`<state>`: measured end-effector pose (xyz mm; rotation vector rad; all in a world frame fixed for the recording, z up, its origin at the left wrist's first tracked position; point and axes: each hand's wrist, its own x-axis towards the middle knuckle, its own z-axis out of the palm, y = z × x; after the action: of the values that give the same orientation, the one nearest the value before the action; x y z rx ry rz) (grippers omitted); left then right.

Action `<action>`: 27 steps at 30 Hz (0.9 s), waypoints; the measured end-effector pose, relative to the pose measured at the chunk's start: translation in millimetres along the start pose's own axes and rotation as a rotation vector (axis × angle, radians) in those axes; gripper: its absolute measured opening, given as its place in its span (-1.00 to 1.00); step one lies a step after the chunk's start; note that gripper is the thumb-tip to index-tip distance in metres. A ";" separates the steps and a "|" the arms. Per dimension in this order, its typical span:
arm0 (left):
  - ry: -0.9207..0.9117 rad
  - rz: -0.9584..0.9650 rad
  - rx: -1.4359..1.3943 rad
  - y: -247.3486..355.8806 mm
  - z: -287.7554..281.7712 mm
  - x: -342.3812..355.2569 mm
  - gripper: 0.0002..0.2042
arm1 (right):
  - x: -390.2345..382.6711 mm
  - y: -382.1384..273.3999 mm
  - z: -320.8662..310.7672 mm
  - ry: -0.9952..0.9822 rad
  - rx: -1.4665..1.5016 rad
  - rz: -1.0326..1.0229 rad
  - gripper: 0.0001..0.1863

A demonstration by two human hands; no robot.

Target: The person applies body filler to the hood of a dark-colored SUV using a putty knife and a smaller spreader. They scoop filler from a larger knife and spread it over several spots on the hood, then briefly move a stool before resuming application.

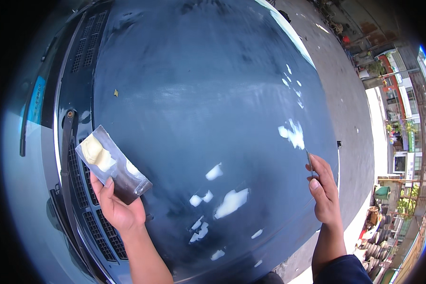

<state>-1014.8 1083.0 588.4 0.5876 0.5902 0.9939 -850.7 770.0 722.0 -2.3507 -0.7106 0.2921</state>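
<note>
The left hand (114,204) is closed around the lower end of a flat metal mixing board (112,163), thumb on its top face and fingers hidden beneath. The board tilts up and away over the grille at the base of the windscreen and carries a lump of pale yellow body filler (97,154) near its upper end, with a smaller white smear lower down. The left forearm rises from the lower edge, bare.

The right hand (323,191) is pinched narrowly on a thin putty knife (309,162), thumb along its handle, fingers curled behind. The blade points up and away, its tip just beside the largest of the white filler patches (292,133) on the dark blue car bonnet (199,94). The right forearm comes up from the lower right, a dark sleeve at its elbow end.

More filler patches lie between the two hands, in the near half of the bonnet. A wiper (67,137) rests at the left, close to the board.
</note>
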 end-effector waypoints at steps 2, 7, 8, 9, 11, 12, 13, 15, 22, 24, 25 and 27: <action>0.007 0.002 0.011 0.2 -1.0 0.1 -0.44 | 1.4 3.8 -0.2 0.012 0.000 0.015 -0.51; -0.002 0.013 0.044 -1.5 -5.1 0.2 -0.47 | 8.5 15.4 -2.9 0.010 -0.023 -0.014 -0.51; -0.003 0.011 0.051 -1.6 -4.3 -0.6 -0.47 | 9.4 17.4 -3.0 0.016 -0.034 -0.021 -0.51; 0.007 0.015 0.070 -2.5 -3.9 -0.9 -0.46 | 9.6 19.5 -3.8 0.019 -0.040 -0.014 -0.51; 0.050 0.036 0.121 -3.2 -1.1 -0.1 -0.41 | 10.8 23.9 -5.5 0.024 -0.047 -0.003 -0.51; 0.063 0.039 0.130 -3.5 1.7 -2.3 -0.41 | 14.6 26.8 -6.6 0.015 -0.081 -0.015 -0.52; 0.056 0.034 0.124 -4.5 1.9 -2.2 -0.41 | 19.8 25.8 -10.5 0.013 -0.123 -0.022 -0.52; 0.053 0.047 0.132 -1.4 -3.0 -2.1 -0.41 | 36.9 29.6 -10.0 -0.001 -0.234 -0.061 -0.53; 0.034 0.035 0.121 -5.3 -1.6 -1.1 -0.43 | 147.1 24.4 -1.5 -0.159 -0.677 -0.132 -0.57; -0.011 0.033 0.104 -4.9 -5.8 0.1 -0.44 | 177.8 17.8 11.2 -0.216 -0.768 -0.141 -0.57; -0.010 0.025 0.097 -4.7 -6.6 -0.1 -0.44 | 189.8 14.6 18.2 -0.248 -0.814 -0.143 -0.57; -0.009 0.017 0.085 -3.3 -7.2 0.7 -0.45 | 209.0 10.9 31.8 -0.276 -0.853 -0.178 -0.57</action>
<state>-1017.5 1083.5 581.0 0.6733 0.6225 0.9847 -685.3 897.1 686.1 -3.0354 -1.3803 0.2682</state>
